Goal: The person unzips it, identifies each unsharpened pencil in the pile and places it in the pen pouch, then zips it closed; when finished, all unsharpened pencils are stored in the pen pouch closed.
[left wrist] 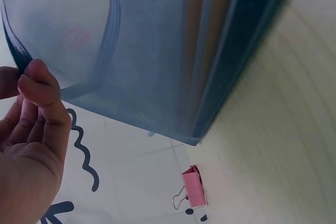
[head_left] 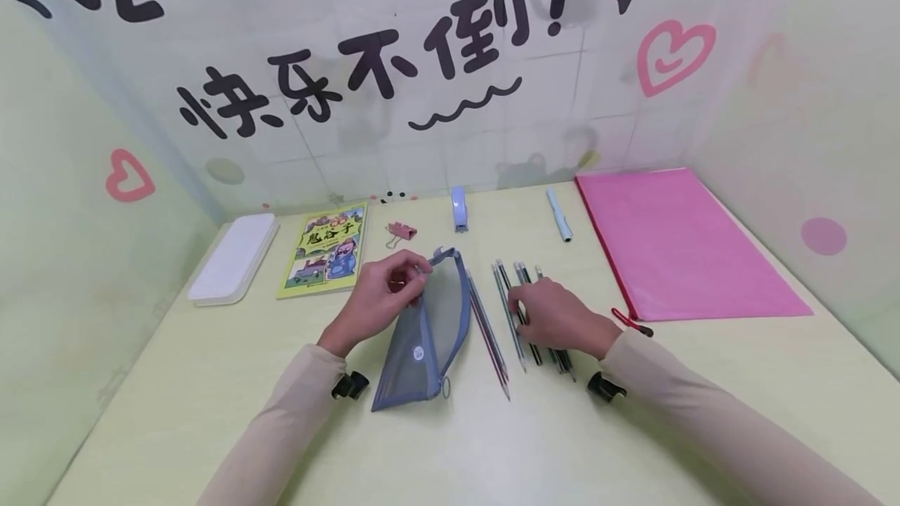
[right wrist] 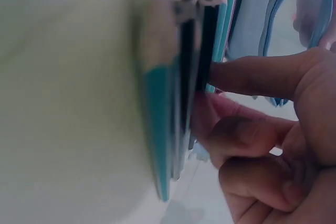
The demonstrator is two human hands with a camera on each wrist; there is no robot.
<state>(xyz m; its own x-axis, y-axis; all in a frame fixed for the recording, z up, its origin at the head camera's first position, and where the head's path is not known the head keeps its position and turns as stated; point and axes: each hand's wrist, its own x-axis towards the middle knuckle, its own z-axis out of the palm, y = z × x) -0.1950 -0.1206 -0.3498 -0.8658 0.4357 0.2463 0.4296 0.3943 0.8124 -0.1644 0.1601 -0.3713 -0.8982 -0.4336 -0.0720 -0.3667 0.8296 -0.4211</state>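
Observation:
My left hand (head_left: 383,295) pinches the upper rim of a grey-blue mesh zip pouch (head_left: 402,373), whose mouth gapes to the right. In the left wrist view, thumb and finger grip the pouch's edge, and long brown strips, unclear in kind, show through the mesh (left wrist: 147,77). My right hand (head_left: 562,318) is over a row of pencils and pinches a black pencil (right wrist: 208,35) between thumb and finger. A teal pencil (right wrist: 157,114) lies close by on the table. Between the pouch and the right hand lie more pencils (head_left: 488,332), points toward me.
Along the back are a white case (head_left: 234,260), a comic-style book (head_left: 325,252), a pink binder clip (head_left: 401,231), a lavender stapler-like object (head_left: 459,209) and a light-blue pen (head_left: 559,215). A pink zip folder (head_left: 696,248) lies on the right, its red pull near my right wrist.

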